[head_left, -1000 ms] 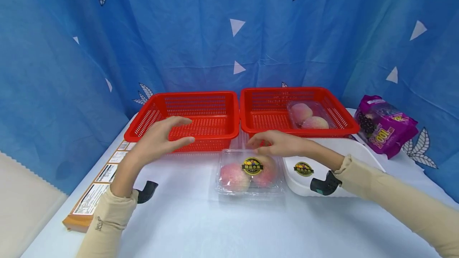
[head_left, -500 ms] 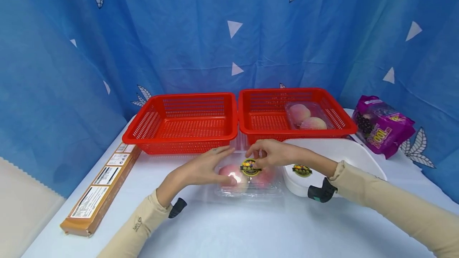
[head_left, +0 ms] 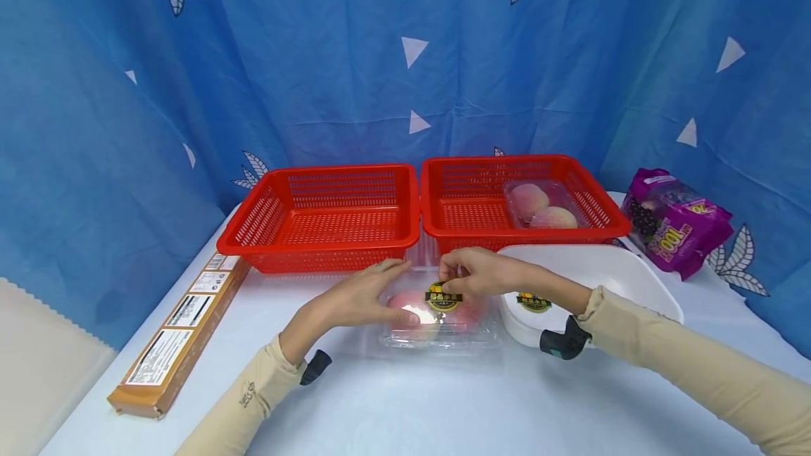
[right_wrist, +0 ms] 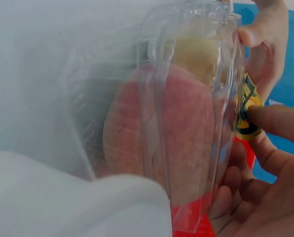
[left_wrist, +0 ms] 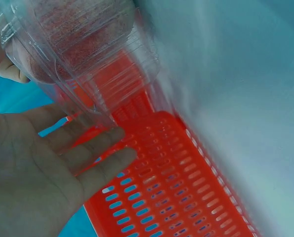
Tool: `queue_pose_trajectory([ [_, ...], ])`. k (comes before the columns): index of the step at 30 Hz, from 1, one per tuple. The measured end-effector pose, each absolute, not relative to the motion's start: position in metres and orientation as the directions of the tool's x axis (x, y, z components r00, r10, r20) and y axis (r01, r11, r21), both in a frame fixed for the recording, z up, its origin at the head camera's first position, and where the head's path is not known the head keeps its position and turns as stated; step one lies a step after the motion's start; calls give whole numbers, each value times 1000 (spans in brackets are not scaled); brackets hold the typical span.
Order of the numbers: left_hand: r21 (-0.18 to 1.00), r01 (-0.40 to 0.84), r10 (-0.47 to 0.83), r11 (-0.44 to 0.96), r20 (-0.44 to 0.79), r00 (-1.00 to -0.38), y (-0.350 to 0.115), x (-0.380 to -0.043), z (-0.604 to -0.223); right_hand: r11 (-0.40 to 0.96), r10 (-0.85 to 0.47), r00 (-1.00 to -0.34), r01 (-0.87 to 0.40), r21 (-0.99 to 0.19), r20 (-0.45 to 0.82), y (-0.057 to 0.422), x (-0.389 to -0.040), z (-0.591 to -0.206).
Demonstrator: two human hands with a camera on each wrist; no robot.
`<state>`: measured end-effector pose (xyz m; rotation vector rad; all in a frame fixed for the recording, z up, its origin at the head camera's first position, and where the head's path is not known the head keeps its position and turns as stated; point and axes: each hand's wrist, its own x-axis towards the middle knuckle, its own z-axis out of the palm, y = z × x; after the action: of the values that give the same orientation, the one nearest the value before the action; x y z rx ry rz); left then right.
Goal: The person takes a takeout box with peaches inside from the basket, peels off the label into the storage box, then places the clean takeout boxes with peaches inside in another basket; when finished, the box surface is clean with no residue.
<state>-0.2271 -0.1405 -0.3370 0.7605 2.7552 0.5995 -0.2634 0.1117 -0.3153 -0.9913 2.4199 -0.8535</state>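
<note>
While lying on the table (head_left: 405, 400): clear peach box (head_left: 438, 315).
Left hand (head_left: 355, 298): resting flat-fingered against the box.
Right hand (head_left: 481, 271): pinching its sticker (head_left: 443, 296).

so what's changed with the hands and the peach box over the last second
The left hand came down from in front of the left red basket and now rests against the left side of the clear peach box. The right hand drew in a little and now pinches the box's sticker. The box, both baskets, the white tray and the purple bag stayed put.
</note>
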Motion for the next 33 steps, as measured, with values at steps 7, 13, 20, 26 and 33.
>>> queue_pose_trajectory([
  [7, 441, 446, 533, 778, -89, -841, -140, -228, -338, 544, -740, -662, -483, -686, -121, 111, -263, -315],
  [13, 446, 450, 536, 774, -82, -841, -140, -228, -337, 529, -733, -670, -454, -717, -117, 113, -264, -314],
  [20, 452, 435, 526, 779, -94, -845, -141, -228, -338, 487, -750, -650, -416, -768, -124, 116, -264, -307],
  [26, 458, 426, 520, 780, -97, -848, -141, -228, -338, 497, -755, -640, -414, -763, -145, 119, -262, -300],
  [33, 459, 429, 524, 778, -97, -846, -141, -229, -339, 521, -743, -649, -411, -748, -161, 129, -261, -299],
])
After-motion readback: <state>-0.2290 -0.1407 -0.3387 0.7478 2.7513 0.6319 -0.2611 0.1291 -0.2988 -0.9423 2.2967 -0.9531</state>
